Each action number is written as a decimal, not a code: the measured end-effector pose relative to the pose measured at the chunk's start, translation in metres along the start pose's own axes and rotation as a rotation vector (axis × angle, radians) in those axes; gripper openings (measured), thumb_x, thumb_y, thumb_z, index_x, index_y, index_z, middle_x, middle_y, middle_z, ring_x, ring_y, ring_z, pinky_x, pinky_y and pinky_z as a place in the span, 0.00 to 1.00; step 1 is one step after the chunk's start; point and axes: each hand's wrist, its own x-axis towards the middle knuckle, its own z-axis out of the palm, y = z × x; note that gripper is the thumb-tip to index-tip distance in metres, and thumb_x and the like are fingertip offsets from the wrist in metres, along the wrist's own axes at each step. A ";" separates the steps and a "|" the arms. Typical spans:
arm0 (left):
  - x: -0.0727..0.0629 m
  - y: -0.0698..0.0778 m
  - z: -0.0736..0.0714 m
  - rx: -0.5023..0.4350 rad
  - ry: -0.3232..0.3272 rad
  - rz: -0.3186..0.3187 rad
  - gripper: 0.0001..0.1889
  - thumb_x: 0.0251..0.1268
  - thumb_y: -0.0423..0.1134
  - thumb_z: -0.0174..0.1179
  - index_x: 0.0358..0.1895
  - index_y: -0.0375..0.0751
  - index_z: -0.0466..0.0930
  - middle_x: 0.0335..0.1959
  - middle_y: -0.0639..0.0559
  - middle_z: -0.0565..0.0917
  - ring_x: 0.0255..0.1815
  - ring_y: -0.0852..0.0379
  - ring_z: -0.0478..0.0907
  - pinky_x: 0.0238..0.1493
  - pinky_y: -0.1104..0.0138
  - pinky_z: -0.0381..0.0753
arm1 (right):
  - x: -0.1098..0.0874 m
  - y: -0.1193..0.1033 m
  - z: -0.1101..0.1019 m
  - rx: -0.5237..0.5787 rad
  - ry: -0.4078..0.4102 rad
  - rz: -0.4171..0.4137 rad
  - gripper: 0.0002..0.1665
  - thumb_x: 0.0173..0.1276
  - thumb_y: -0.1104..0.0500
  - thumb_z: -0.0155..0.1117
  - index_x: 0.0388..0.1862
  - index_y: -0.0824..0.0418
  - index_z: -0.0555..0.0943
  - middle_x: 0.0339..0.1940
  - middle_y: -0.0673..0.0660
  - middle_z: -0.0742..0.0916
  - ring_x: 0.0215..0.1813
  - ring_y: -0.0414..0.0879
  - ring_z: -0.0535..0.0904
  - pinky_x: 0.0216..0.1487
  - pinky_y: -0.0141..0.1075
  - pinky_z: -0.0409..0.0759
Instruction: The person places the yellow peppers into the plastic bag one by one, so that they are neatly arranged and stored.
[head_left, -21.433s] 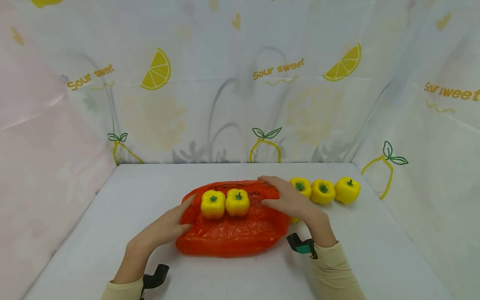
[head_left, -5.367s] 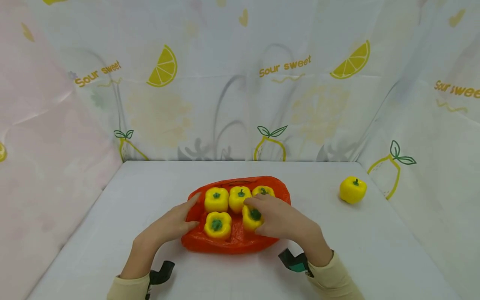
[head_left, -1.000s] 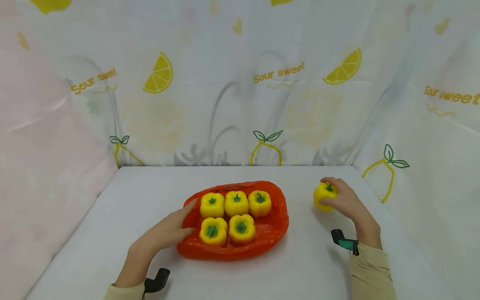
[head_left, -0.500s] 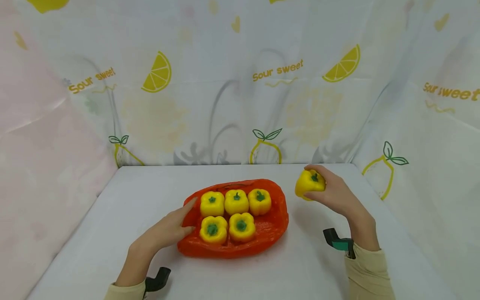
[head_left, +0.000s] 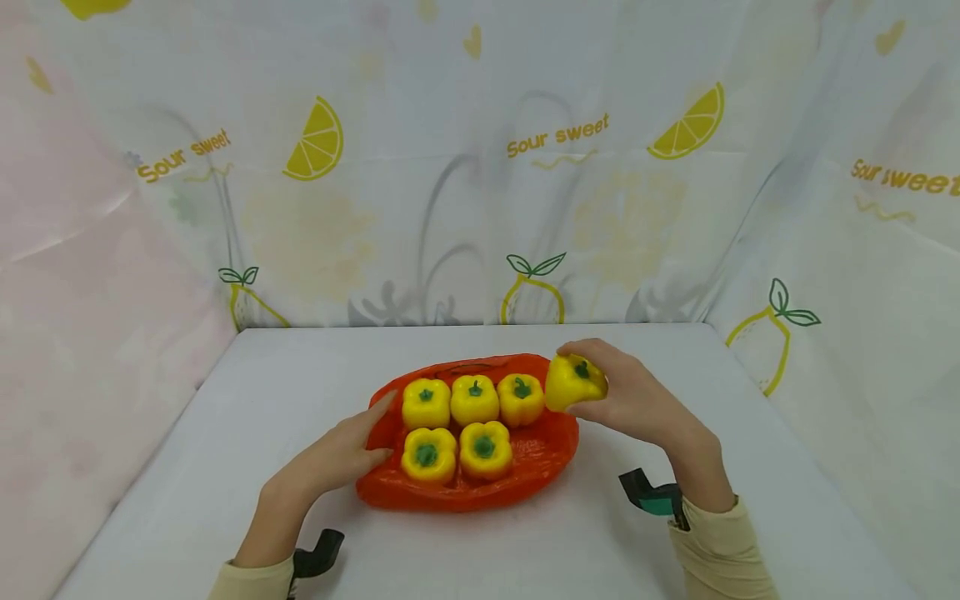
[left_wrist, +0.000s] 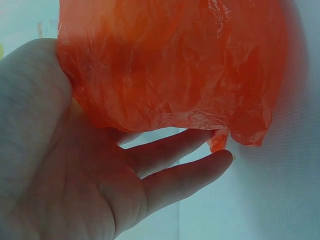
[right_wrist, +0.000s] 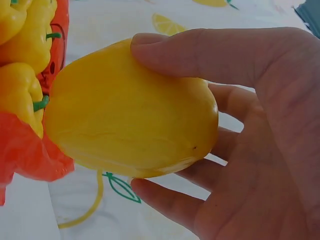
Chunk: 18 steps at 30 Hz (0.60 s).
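Note:
A yellow bell pepper [head_left: 564,387] with a green stem is tilted in my right hand [head_left: 637,396], over the right edge of a red plastic bag [head_left: 543,458]. The right wrist view shows my thumb on one side of this pepper [right_wrist: 130,110] and fingers curved on the other. Inside the bag, three yellow peppers [head_left: 475,400] form a back row and two more peppers [head_left: 486,450] a front row. My left hand [head_left: 330,458] rests at the bag's left edge. Its fingers [left_wrist: 175,182] are extended along the red plastic [left_wrist: 170,65] in the left wrist view.
The bag lies on a white table [head_left: 247,400], whose surface extends on both sides and in front of it. A pale fabric backdrop [head_left: 420,108] with lemon prints rises behind and at both sides.
Peppers that stood at the right are now in the bag. Over the last second, my right hand lifted the last pepper off the table and carried it left. My left hand stayed at the bag.

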 end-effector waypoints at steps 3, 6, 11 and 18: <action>0.000 -0.001 0.000 -0.005 -0.001 0.000 0.42 0.69 0.40 0.59 0.81 0.50 0.47 0.77 0.41 0.63 0.77 0.37 0.61 0.73 0.38 0.62 | 0.002 -0.007 0.009 -0.025 -0.054 -0.024 0.35 0.58 0.57 0.74 0.65 0.45 0.73 0.63 0.47 0.79 0.60 0.47 0.74 0.60 0.47 0.81; 0.000 -0.001 0.000 -0.008 0.000 0.000 0.42 0.69 0.40 0.59 0.81 0.50 0.46 0.78 0.41 0.62 0.77 0.37 0.60 0.73 0.38 0.62 | 0.005 -0.013 0.019 -0.047 -0.122 -0.029 0.35 0.59 0.57 0.73 0.66 0.46 0.73 0.63 0.47 0.79 0.63 0.48 0.73 0.63 0.50 0.79; 0.000 0.000 0.001 -0.005 0.002 -0.004 0.42 0.69 0.40 0.59 0.81 0.51 0.46 0.78 0.41 0.62 0.77 0.37 0.60 0.73 0.38 0.61 | 0.007 -0.017 0.032 -0.061 -0.242 0.009 0.37 0.59 0.58 0.71 0.69 0.48 0.73 0.66 0.46 0.78 0.67 0.48 0.71 0.68 0.52 0.75; 0.000 0.000 0.001 -0.014 -0.005 -0.032 0.43 0.69 0.41 0.59 0.81 0.53 0.45 0.77 0.42 0.63 0.77 0.38 0.60 0.73 0.38 0.63 | 0.009 -0.018 0.043 -0.110 -0.337 0.082 0.38 0.55 0.59 0.73 0.67 0.50 0.74 0.65 0.47 0.78 0.65 0.48 0.72 0.68 0.52 0.76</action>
